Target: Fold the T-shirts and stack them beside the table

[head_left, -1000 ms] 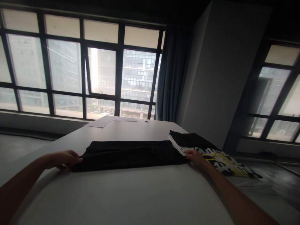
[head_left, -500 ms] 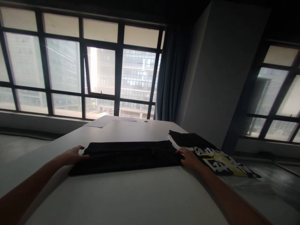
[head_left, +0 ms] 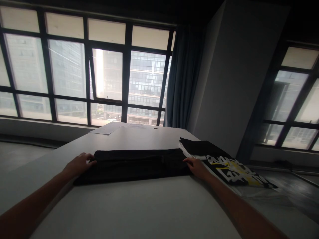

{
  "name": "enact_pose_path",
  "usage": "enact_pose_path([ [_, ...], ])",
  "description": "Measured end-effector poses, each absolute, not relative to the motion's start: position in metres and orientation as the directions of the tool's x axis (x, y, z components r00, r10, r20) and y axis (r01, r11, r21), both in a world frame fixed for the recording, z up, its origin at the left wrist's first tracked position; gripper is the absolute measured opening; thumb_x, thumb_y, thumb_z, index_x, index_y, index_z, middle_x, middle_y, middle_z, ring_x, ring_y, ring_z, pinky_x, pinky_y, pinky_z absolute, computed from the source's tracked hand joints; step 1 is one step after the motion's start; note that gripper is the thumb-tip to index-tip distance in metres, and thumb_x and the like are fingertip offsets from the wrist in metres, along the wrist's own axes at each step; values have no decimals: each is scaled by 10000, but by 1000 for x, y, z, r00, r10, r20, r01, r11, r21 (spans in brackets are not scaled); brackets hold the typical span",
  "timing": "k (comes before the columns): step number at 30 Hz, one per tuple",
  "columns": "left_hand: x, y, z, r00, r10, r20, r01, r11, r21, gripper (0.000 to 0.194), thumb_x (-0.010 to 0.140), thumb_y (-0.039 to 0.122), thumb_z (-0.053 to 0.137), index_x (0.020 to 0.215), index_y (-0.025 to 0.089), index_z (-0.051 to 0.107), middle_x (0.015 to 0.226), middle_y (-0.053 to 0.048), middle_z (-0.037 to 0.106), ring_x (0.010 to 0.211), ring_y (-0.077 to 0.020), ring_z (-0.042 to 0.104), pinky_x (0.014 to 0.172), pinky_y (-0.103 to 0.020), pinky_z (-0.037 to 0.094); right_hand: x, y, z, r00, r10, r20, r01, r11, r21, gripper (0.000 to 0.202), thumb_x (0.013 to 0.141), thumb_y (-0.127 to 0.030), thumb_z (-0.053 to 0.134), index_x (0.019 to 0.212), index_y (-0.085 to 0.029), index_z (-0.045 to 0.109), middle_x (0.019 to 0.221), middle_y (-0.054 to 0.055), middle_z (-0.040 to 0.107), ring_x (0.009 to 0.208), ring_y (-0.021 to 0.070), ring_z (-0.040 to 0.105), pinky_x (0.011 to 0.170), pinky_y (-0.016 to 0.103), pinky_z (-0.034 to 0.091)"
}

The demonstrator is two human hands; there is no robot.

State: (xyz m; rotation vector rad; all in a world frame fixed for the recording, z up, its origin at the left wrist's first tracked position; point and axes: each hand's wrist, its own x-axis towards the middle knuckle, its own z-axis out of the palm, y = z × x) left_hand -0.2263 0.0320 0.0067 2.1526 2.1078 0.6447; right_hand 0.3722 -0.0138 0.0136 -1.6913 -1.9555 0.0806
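A long folded black cloth (head_left: pixel 134 167) lies flat across the white table (head_left: pixel 129 209). At its left end is my left hand (head_left: pixel 81 164), thumb and fingers bent around the cloth's edge. My right hand (head_left: pixel 196 166) pinches the right end of the same cloth, fingers together. Right beside that hand lies a stack of dark clothing with a white and yellow print (head_left: pixel 234 171), some white material showing at its left edge.
Paper sheets (head_left: pixel 106 128) lie at the table's far left. A small dark round spot (head_left: pixel 155 128) marks the far edge. Beyond stand windows, a blue curtain (head_left: pixel 180 79) and a grey pillar (head_left: pixel 231 76).
My left hand has shifted slightly right and its fingers have drawn in on the cloth's edge. My right hand has moved a little left onto the cloth's right end.
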Motion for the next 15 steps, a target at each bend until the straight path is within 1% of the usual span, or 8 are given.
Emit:
enact_pose_path([
  [2, -224, 34, 1, -34, 949, 315, 954, -63, 293, 557, 752, 515, 515, 1143, 158, 686, 1212, -172, 670, 1028, -330, 671, 824, -407, 544, 369, -13, 14, -33, 937, 347, 849, 209, -485, 350, 808, -249, 480, 1021, -169, 747, 749, 33, 698, 671, 184, 621, 683, 302, 471],
  [3, -224, 35, -1, -37, 950, 311, 956, -58, 288, 556, 762, 494, 506, 1170, 157, 676, 1222, -169, 669, 1032, -326, 671, 829, -405, 544, 368, -13, 14, -23, 944, 329, 818, 207, -536, 352, 795, -257, 490, 1021, -165, 744, 738, 27, 693, 644, 174, 609, 649, 293, 466],
  [5, -223, 37, -2, -24, 961, 274, 952, -62, 301, 527, 770, 464, 503, 1158, 160, 688, 1195, -154, 691, 1011, -309, 679, 834, -385, 544, 366, -15, 16, -27, 963, 269, 759, 195, -621, 344, 793, -299, 511, 1003, -159, 745, 719, 20, 688, 604, 158, 597, 606, 278, 460],
  [8, -223, 38, 1, -10, 962, 273, 936, -87, 340, 450, 768, 437, 512, 1064, 179, 732, 1135, -121, 730, 972, -289, 691, 863, -371, 535, 365, -17, 18, -56, 979, 198, 724, 176, -667, 358, 813, -448, 572, 911, -156, 755, 671, 17, 684, 568, 148, 601, 588, 267, 470],
  [10, -221, 37, 5, -37, 957, 289, 912, -85, 401, 414, 763, 416, 521, 1022, 187, 749, 1095, -106, 750, 946, -285, 698, 872, -370, 529, 365, -17, 18, -44, 981, 188, 723, 161, -671, 377, 772, -509, 649, 863, -159, 756, 684, 24, 700, 564, 147, 613, 584, 263, 485],
  [12, -219, 35, 9, -74, 953, 295, 884, -75, 462, 423, 773, 424, 518, 1027, 181, 753, 1065, -106, 761, 926, -287, 705, 861, -367, 530, 367, -12, 15, 27, 975, 219, 703, 137, -698, 342, 729, -480, 712, 847, -160, 749, 740, 37, 722, 605, 158, 636, 568, 256, 503],
  [15, -217, 33, 14, -114, 948, 298, 859, -57, 508, 471, 788, 447, 499, 1065, 157, 746, 1060, -127, 763, 932, -295, 710, 831, -366, 536, 375, -1, 8, 188, 934, 304, 648, 115, -753, 243, 740, -361, 701, 875, -160, 731, 823, 51, 730, 697, 171, 666, 566, 244, 527],
])
